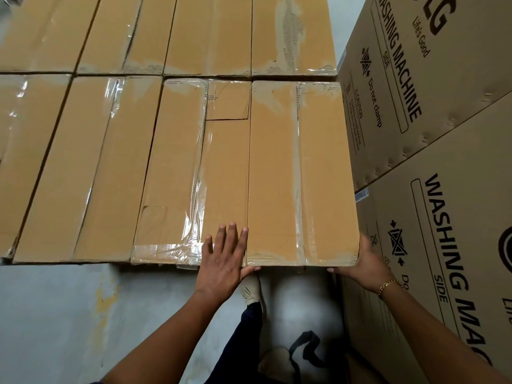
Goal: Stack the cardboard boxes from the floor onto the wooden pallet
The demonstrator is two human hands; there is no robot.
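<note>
A long brown cardboard box sealed with clear tape lies at the right end of a flat layer of similar boxes. My left hand rests flat with straight fingers on the seam between this box and its left neighbour, the thumb hooked under the box's near edge. My right hand grips the box's near right corner, fingers curled under it. The wooden pallet is hidden beneath the boxes.
Several more taped boxes fill the layer to the left and a second row lies beyond. Tall washing machine cartons stand tight against the right side. Grey concrete floor and my own foot are below.
</note>
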